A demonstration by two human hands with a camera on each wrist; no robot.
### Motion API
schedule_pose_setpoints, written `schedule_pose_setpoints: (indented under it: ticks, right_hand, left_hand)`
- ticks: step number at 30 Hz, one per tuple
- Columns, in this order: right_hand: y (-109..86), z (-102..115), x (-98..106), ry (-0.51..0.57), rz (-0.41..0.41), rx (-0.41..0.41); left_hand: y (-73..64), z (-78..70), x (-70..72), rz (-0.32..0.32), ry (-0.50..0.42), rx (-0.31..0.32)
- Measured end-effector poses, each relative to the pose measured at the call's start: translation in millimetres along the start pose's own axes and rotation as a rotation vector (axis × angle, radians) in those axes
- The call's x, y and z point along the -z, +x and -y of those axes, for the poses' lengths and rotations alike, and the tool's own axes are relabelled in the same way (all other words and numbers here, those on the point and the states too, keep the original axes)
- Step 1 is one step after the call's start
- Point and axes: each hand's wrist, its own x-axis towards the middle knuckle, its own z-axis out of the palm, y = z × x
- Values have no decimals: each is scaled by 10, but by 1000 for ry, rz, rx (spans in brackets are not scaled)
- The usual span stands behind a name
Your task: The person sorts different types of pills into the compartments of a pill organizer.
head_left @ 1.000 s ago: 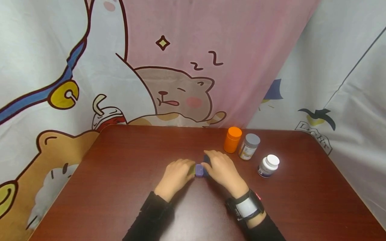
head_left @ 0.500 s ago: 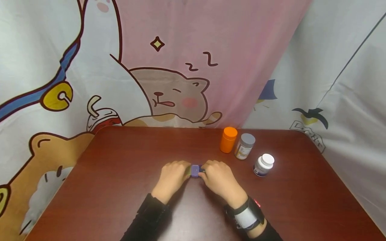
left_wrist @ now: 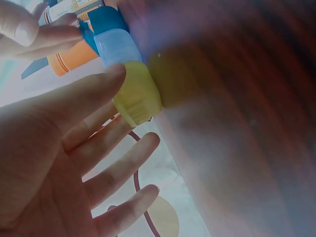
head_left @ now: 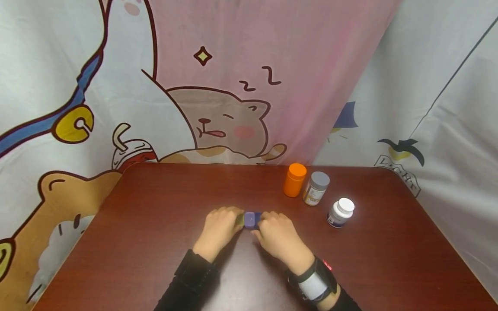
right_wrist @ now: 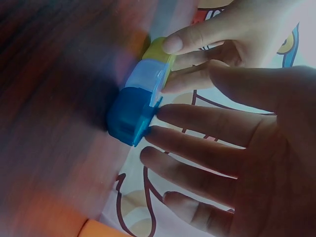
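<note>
A small three-part pill box lies on the table, with yellow (left_wrist: 138, 94), purple (head_left: 250, 220) and blue (right_wrist: 129, 114) compartments in a row. My left hand (head_left: 221, 228) pinches the yellow end between thumb and fingers, its other fingers spread in the left wrist view. Beside the blue end is my right hand (head_left: 278, 237), fingers nearly straight, with fingertips right at a blue flap (right_wrist: 148, 121) along the compartment's far edge. Its thumb is apart from the box in the right wrist view. In the head view, the right fingers partly hide the blue compartment.
Three bottles stand on the table's right side: an orange one (head_left: 295, 180), a grey-capped one (head_left: 316, 188) and a white one (head_left: 340, 212). A patterned cloth (head_left: 311, 86) hangs behind the back edge of the dark red table (head_left: 155, 242).
The upright blue flap seen beside the right hand has dropped out of sight in the head view. The right hand has lowered over the blue end and its thumb has moved nearer the body.
</note>
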Motion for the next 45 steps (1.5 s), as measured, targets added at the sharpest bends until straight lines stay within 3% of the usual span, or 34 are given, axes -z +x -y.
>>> schedule_pose_setpoints:
  ticks: [20,30,45]
  right_hand:
    - [8,-7,-56,5,26,-9]
    - [97,5,-132,-62,-55,-7]
    - [222,107,-295,-52,-119,9]
  left_hand:
    - [4,-4,0,15,-28,-2]
    - [14,-28,12,11,-21,-35]
    - [7,-24,10,3,-22,-28]
